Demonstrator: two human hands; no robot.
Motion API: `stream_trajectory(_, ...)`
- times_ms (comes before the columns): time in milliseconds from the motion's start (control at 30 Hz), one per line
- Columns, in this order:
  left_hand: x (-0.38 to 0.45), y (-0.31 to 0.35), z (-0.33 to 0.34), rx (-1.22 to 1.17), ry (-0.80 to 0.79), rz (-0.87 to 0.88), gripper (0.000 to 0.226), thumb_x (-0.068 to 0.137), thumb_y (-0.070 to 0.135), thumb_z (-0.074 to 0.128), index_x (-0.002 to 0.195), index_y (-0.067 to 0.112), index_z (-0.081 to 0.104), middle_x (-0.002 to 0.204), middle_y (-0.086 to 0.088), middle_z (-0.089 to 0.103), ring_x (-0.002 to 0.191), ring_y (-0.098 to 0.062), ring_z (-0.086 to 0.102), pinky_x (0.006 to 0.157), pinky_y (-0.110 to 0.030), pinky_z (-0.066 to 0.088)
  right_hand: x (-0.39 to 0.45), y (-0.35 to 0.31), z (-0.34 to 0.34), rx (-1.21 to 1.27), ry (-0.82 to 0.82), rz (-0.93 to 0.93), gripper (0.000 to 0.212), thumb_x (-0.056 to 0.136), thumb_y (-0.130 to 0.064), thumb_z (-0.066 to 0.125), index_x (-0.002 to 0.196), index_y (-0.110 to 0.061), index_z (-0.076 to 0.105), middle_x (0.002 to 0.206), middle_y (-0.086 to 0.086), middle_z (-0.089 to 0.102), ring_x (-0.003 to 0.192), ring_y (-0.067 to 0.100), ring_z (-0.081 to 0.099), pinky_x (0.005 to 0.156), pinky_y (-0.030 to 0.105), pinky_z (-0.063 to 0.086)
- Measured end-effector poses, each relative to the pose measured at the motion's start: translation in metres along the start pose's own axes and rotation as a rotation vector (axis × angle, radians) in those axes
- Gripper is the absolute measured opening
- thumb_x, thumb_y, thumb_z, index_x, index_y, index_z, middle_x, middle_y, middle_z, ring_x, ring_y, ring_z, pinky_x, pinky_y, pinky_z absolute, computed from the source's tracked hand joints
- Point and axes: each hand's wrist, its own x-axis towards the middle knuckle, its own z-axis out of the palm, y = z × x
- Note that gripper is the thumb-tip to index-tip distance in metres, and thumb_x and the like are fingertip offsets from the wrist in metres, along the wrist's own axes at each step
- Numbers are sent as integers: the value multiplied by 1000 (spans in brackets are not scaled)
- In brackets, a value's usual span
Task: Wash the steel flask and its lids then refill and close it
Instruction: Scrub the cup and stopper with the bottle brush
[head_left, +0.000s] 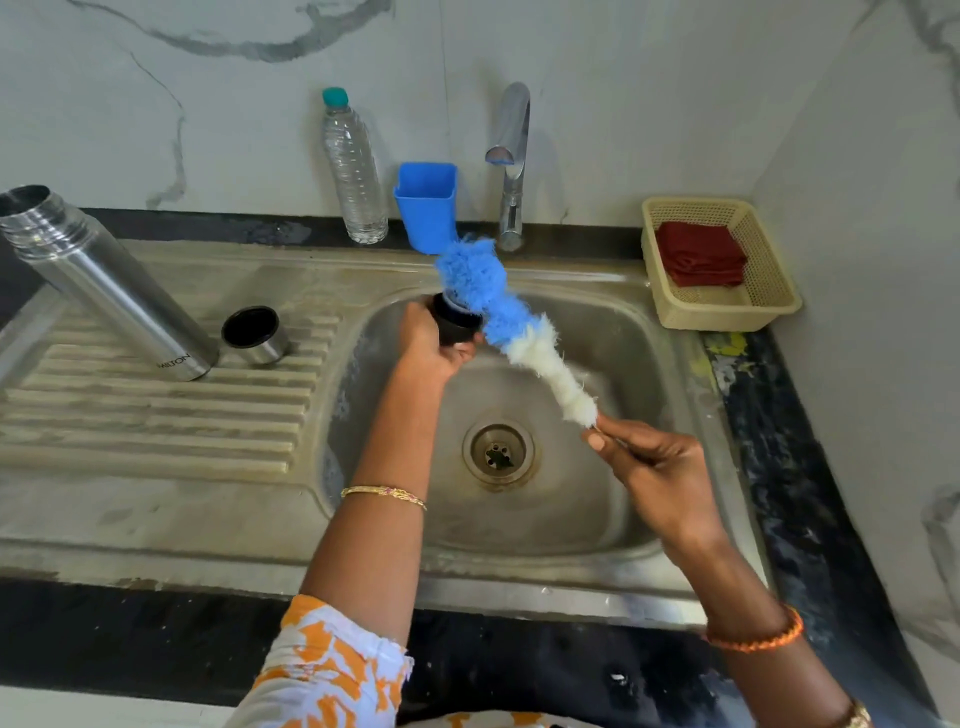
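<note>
Over the sink (597, 338), her left hand (434, 348) grips a black inner lid (454, 325). Her right hand (644, 467) pinches the brush (511, 325) by its handle, its blue end against the lid. The open flask (104, 283) stands at nine o'clock on the drainboard (156, 415), its steel cap (255, 335) just beside.

Flask (104, 291): brushed steel, satin sheen. Steel cap (255, 335), dark inside. Sink (156, 415): dull, stained metal, ribbed drainboard. Brush (498, 312): fluffy blue-white fibres. Bottle (354, 171): clear plastic. Basket (769, 291): perforated plastic; red cloth (698, 254). Wall (208, 78): glossy marble.
</note>
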Motion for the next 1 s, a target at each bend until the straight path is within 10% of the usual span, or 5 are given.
stream_trajectory(200, -18, -16, 20, 322, -78, 142, 32, 99, 28, 42, 89, 3, 59, 66, -13, 60, 38, -23, 54, 32, -20, 32, 33, -21, 6, -52, 44, -18, 25, 79, -1, 71, 89, -24, 71, 97, -6, 72, 94, 8, 67, 89, 24, 51)
stream_trajectory(667, -32, -32, 26, 118, -44, -10, 39, 101, 41, 40, 103, 6, 56, 78, -13, 63, 42, -20, 59, 34, -16, 34, 43, -24, 16, -287, 87, -37, 23, 83, -13, 71, 106, -17, 71, 107, -5, 70, 100, 3, 64, 90, 23, 50)
stream_trajectory(1000, -44, -21, 18, -41, -331, 51, 21, 93, 29, 58, 111, 18, 57, 113, -14, 61, 98, -28, 64, 67, -37, 61, 35, -27, 6, 80, 171, 351, 18, 82, -6, 70, 98, -13, 71, 79, 1, 64, 44, 7, 35, 35, 12, 28)
